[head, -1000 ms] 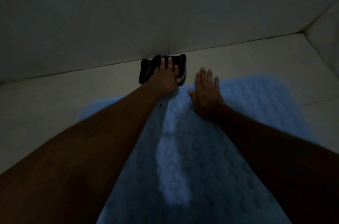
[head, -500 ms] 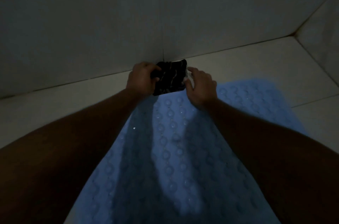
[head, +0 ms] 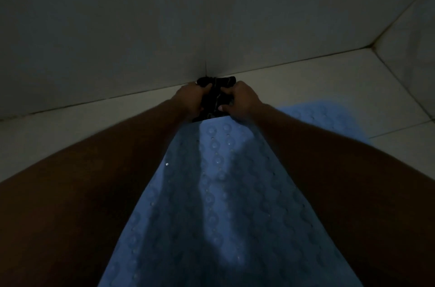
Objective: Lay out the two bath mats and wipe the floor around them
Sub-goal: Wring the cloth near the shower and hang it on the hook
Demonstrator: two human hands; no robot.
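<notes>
A pale blue bath mat [head: 226, 192] with round raised bumps lies flat on the light tiled floor [head: 70, 131], running from the bottom of the view up to the wall. At its far edge a dark cloth [head: 213, 96] is bunched up between both hands. My left hand [head: 190, 98] grips the cloth's left side and my right hand [head: 240, 100] grips its right side, fingers curled. My forearms cover the mat's left and right edges. Only one mat is in view.
A grey tiled wall [head: 164, 27] rises just behind the cloth, with a vertical grout line above it. A second wall [head: 409, 34] meets it at the corner on the right. Bare floor tiles show to the left and to the right of the mat.
One second ago my left hand pressed the cloth on the floor and my right hand lay flat on the mat. Both hands have since closed on the cloth and bunched it up.
</notes>
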